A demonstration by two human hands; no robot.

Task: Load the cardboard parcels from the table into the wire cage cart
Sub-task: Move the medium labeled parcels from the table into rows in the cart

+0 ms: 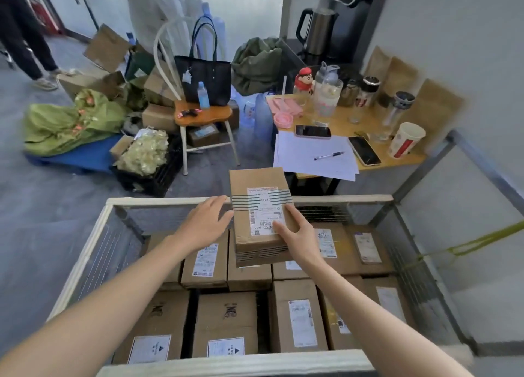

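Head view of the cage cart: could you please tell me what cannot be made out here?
All in the head view:
- Held parcel: label print too small and blurred; right hand covers its corner.
- Its underside: hidden by the box itself, so resting or carried is unclear.
- Wire cage cart: lower layers hidden by the top parcels.
- Person at top left: cut off by the frame edge.

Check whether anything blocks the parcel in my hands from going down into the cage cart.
Nothing visible blocks it. The parcel, pressed between the left hand and right hand, is over the wire cage cart. Only the stacked parcels lie beneath, so it can land on them.
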